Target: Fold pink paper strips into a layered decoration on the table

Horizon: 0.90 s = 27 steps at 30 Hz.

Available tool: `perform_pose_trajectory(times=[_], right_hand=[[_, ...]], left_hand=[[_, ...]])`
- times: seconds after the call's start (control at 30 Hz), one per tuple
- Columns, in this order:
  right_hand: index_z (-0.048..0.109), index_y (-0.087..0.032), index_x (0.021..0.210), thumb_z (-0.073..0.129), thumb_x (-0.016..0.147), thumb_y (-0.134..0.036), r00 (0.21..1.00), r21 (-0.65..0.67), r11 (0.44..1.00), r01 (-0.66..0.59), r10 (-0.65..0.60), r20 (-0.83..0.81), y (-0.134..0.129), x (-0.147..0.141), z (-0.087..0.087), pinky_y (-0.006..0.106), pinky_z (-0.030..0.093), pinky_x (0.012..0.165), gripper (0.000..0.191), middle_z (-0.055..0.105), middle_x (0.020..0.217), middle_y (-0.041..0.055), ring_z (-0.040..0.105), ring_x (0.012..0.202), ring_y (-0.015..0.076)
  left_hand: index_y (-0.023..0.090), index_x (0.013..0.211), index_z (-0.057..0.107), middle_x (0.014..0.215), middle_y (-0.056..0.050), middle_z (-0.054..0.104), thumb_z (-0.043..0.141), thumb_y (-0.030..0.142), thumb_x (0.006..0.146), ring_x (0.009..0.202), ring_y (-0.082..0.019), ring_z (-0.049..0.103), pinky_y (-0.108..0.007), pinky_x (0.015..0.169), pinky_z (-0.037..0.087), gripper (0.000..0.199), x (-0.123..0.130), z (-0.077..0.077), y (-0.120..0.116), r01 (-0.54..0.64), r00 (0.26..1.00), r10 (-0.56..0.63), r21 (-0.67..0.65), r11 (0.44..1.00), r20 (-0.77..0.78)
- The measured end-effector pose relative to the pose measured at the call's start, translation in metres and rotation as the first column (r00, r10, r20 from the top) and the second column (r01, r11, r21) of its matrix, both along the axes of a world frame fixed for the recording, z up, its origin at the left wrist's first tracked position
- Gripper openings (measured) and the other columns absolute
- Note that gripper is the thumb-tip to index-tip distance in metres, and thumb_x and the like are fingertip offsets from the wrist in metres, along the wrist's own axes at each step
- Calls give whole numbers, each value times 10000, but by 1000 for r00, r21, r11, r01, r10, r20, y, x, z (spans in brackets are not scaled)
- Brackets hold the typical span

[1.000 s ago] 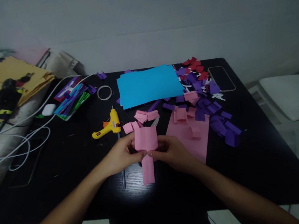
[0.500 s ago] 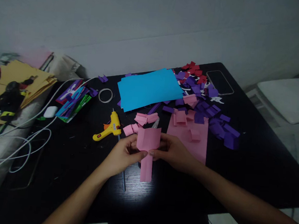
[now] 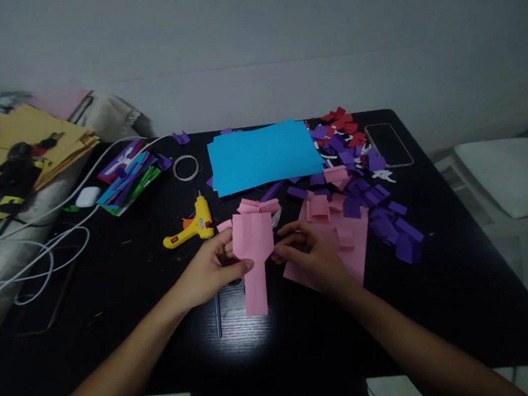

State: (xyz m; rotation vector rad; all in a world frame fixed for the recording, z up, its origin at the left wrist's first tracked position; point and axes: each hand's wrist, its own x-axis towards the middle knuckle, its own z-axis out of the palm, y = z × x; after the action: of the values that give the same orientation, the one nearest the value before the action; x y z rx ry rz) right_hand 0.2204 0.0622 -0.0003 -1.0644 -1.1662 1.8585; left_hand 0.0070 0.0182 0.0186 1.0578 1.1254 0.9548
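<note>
A pink paper cutout (image 3: 254,237), wide at the top with a narrow strip below, is held up over the table. My left hand (image 3: 212,266) pinches its left side, thumb in front and fingers behind. Just right of the cutout, my right hand (image 3: 312,254) has its fingers loosely bent and apart, holding nothing; whether a fingertip touches the paper edge I cannot tell. Folded pink paper pieces (image 3: 258,206) lie behind the cutout, beside a partly hidden metal blade tip (image 3: 276,216). A pink sheet (image 3: 355,261) lies beyond my right hand.
A yellow glue gun (image 3: 203,216) and a dark glue stick (image 3: 218,317) lie left of centre. Blue sheets (image 3: 262,158) lie at the back, with purple pieces (image 3: 381,227) and red scraps (image 3: 344,124) to the right. White cables (image 3: 53,259) loop at the left.
My right hand has let go of the cutout and moved slightly right. The cutout, in my left hand, has shifted a little left and tilted; its upper part looks flatter.
</note>
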Motion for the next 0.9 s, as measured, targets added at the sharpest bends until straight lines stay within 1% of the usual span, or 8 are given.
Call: perform_pose_trajectory(times=[0.17,0.23,0.3,0.4,0.5,0.67,0.77,0.9], right_hand=[[611,-200,1009,813,806,-374,994,14,995,102,-101,-34,-5,-4,-4,352,613,724,335,712,842,16,726,724,172],[616,-197,1033,835,792,-385,998,1,998,58,-58,-31,-7,-5,-3,353,608,749,376,716,908,31,724,770,175],[634,-186,1044,872,756,-362,999,-12,999,-30,30,-14,-10,-7,-3,365,597,808,412,733,973,52,732,853,198],[693,-162,1002,844,784,-360,988,-4,988,-156,156,-5,-13,-8,-3,401,567,906,331,760,1011,74,734,968,243],[748,-155,972,767,852,-398,972,32,972,-234,233,31,-13,-7,-4,418,547,922,272,780,998,79,726,990,265],[749,-160,942,731,875,-397,975,77,972,-220,216,57,-11,-5,-2,391,544,843,247,774,938,67,711,913,247],[735,-153,961,734,870,-372,977,76,975,-207,203,58,-12,-6,0,379,539,830,237,767,942,67,705,901,239],[732,-155,911,745,855,-366,973,71,972,-224,219,70,-16,-8,1,347,532,764,219,758,892,60,696,846,223]], left_hand=[[156,1063,685,740,22,663,797,139,796,625,-95,590,-186,595,475,290,1,-2,-1,-2,999,2,-11,1000,32],[156,1102,682,770,16,685,803,140,803,651,-95,614,-183,618,496,323,1,-4,-1,3,999,-3,-10,1000,51],[153,1114,678,781,13,695,809,153,813,660,-93,628,-179,627,509,328,2,-6,-2,13,998,-12,-5,1000,69],[154,1127,665,823,-1,722,829,189,818,692,-106,662,-188,645,540,351,3,-10,-5,38,995,-36,-16,999,94],[160,1147,649,915,-35,763,850,223,810,760,-134,706,-213,677,573,397,3,-12,-6,47,994,-41,-57,997,105],[132,991,686,758,-27,744,795,307,874,645,-125,690,-226,632,578,237,0,-10,-4,77,997,-76,-103,992,14],[122,970,711,724,-28,726,762,343,900,618,-126,680,-234,609,578,237,-1,-9,-3,113,993,-116,-91,989,-24],[120,946,716,703,-26,718,757,353,905,600,-126,680,-233,585,584,240,0,-10,-4,110,993,-113,-91,990,-27]])
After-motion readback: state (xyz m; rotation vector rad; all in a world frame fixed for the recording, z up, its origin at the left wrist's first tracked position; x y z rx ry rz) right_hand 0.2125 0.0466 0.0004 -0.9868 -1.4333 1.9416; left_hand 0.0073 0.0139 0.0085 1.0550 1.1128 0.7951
